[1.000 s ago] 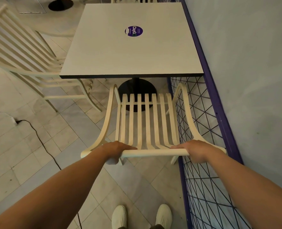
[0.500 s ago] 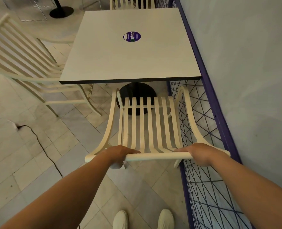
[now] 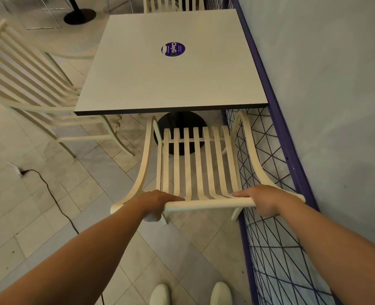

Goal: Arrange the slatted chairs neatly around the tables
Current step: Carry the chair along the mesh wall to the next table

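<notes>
The left hand [image 3: 158, 202] and the right hand [image 3: 268, 200] are both closed around the top rail [image 3: 208, 204] of a cream slatted chair [image 3: 195, 164]. The fingers are curled over the rail, which is gripped by the left hand near its left end and by the right hand near its right end. Both forearms are stretched forward from the lower corners of the view.

The chair is seen from behind and above, with its slats running away from the rail toward the square worktop [image 3: 171, 84]. Its far end is found close to the near edge of the worktop, and the black round pedestal base [image 3: 182, 122] is partly seen through the slats. The chair's right side is set just beside a purple wire-mesh fence [image 3: 270, 249], which runs along a pale wall [image 3: 325, 84].

A round purple sticker [image 3: 173, 49] is fixed near the middle of the worktop. A second slatted chair [image 3: 28, 84] is placed at the worktop's left side, its seat partly hidden under that edge. The back of a third slatted chair [image 3: 173, 3] is seen at the far edge.

A black cable [image 3: 50, 194] is laid across the tiled floor [image 3: 94, 190] on the left. Two white shoes [image 3: 160, 293] are seen at the bottom edge, and another black round base [image 3: 79, 16] stands at the upper left.
</notes>
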`<state>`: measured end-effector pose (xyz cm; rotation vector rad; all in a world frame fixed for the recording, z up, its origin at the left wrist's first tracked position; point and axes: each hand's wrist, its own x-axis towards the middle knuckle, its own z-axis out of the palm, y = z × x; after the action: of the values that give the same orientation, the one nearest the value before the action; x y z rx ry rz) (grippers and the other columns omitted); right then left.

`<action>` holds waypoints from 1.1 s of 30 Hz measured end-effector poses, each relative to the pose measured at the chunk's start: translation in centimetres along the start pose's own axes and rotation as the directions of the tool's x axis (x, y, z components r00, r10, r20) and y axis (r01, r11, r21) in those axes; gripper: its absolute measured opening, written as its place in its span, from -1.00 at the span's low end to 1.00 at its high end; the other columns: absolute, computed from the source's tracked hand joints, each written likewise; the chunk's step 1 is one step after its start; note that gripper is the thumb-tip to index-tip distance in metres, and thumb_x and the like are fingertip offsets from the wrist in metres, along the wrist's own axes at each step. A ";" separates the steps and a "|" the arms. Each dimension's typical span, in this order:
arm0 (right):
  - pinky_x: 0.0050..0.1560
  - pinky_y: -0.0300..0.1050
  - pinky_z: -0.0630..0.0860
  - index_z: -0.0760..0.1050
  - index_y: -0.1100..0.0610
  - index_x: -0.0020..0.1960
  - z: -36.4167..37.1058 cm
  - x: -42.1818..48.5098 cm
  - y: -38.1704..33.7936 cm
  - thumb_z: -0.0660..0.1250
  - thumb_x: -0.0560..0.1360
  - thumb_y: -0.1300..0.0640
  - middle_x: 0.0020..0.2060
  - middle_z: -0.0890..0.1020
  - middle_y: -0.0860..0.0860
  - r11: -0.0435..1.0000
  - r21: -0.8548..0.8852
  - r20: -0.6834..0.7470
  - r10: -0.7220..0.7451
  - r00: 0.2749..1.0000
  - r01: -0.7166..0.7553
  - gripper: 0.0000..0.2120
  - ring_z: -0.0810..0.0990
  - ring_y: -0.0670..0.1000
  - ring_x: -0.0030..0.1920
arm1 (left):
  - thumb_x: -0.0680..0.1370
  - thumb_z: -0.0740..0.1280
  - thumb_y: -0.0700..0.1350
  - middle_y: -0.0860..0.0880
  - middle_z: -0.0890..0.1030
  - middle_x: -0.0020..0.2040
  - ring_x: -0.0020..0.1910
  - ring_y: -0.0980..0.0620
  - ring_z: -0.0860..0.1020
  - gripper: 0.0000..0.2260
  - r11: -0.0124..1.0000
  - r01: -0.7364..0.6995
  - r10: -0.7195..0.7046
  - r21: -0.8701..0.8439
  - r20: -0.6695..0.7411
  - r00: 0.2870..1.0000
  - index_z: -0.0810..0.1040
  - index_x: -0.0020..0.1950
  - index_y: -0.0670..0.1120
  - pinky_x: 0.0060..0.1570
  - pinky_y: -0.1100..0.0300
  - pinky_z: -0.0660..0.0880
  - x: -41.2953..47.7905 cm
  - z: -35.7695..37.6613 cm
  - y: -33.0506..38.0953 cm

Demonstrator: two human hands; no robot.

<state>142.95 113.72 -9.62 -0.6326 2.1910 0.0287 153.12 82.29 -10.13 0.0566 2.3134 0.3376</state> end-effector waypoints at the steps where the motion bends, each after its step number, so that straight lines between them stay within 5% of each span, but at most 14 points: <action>1: -0.05 -0.15 0.54 0.17 -0.35 0.50 0.0 0.0 0.1 0.30 0.47 0.33 0.07 0.46 -0.10 1.000 0.029 0.011 0.000 1.000 0.000 -0.19 0.49 -0.08 -0.08 | 0.53 0.40 -0.33 -0.01 0.51 0.38 0.30 -0.08 0.49 -0.25 1.000 0.003 -0.003 0.000 0.008 1.000 0.27 0.56 0.26 0.33 -0.04 0.44 -0.1 0.0 0.1; 6: 0.13 -0.08 0.54 0.26 -0.30 0.48 -0.1 -0.1 0.2 0.37 0.49 0.09 0.18 0.55 -0.09 0.994 0.105 0.026 -0.042 0.999 0.039 -0.35 0.55 -0.06 0.04 | 0.53 0.47 -0.15 0.00 0.47 0.43 0.38 -0.08 0.44 -0.30 1.000 0.004 -0.002 -0.018 0.092 0.996 0.24 0.58 0.18 0.40 -0.07 0.34 0.1 -0.3 0.7; 13: -0.04 -0.11 0.52 0.16 -0.36 0.50 0.2 -0.3 -1.1 0.27 0.50 0.34 0.05 0.47 -0.07 1.000 -0.010 0.013 0.012 1.000 -0.012 -0.21 0.50 -0.02 -0.03 | 0.55 0.40 -0.31 -0.04 0.50 0.41 0.37 -0.11 0.46 -0.31 1.000 0.011 -0.011 0.015 0.012 1.000 0.28 0.58 0.15 0.41 -0.08 0.35 0.2 0.3 2.0; 33: 0.02 -0.07 0.54 0.15 -0.36 0.50 2.0 -1.3 -1.1 0.30 0.48 0.36 0.02 0.46 -0.09 0.999 -0.029 0.012 0.015 1.000 -0.015 -0.17 0.51 -0.03 -0.04 | 0.54 0.41 -0.30 -0.02 0.53 0.36 0.30 -0.08 0.52 -0.31 0.999 0.037 -0.037 0.006 -0.005 0.999 0.29 0.56 0.19 0.36 -0.02 0.42 -1.0 2.0 2.2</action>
<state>145.55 113.73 -9.77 -0.6307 2.1868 0.0723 155.15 84.71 -10.17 0.0165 2.3174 0.3119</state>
